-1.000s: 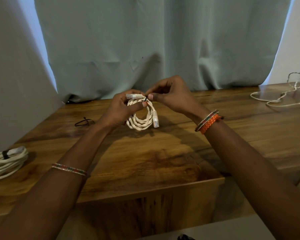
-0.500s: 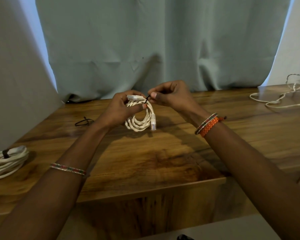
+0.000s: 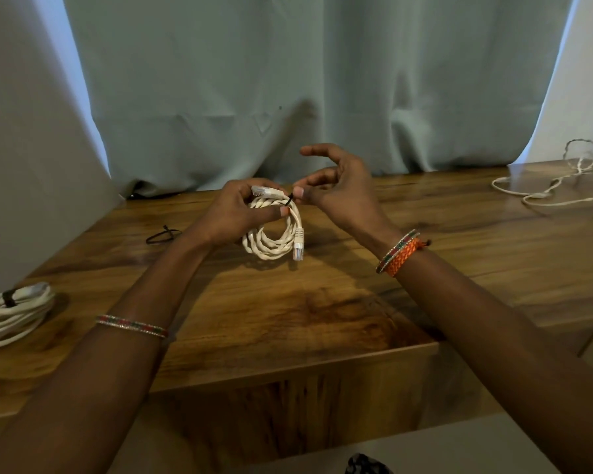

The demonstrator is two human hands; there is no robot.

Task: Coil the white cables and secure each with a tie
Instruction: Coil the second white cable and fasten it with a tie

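A small coil of white network cable (image 3: 271, 239) hangs above the wooden table (image 3: 305, 302), one plug dangling at its lower right. My left hand (image 3: 240, 213) grips the top of the coil, thumb across the strands. A thin black tie (image 3: 290, 200) wraps the coil at its top. My right hand (image 3: 336, 189) pinches the tie's end between thumb and a finger, with the index finger raised. A bigger white coil bound with a dark tie (image 3: 11, 314) lies at the table's left edge. A loose white cable (image 3: 555, 186) sprawls at the far right.
A spare black tie (image 3: 161, 236) lies on the table left of my left wrist. A pale green curtain (image 3: 305, 80) hangs behind the table. The table's front edge runs below my forearms.
My right hand has opened up, its index finger lifting while thumb and finger keep the tie end. The coil hangs slightly lower and more open.
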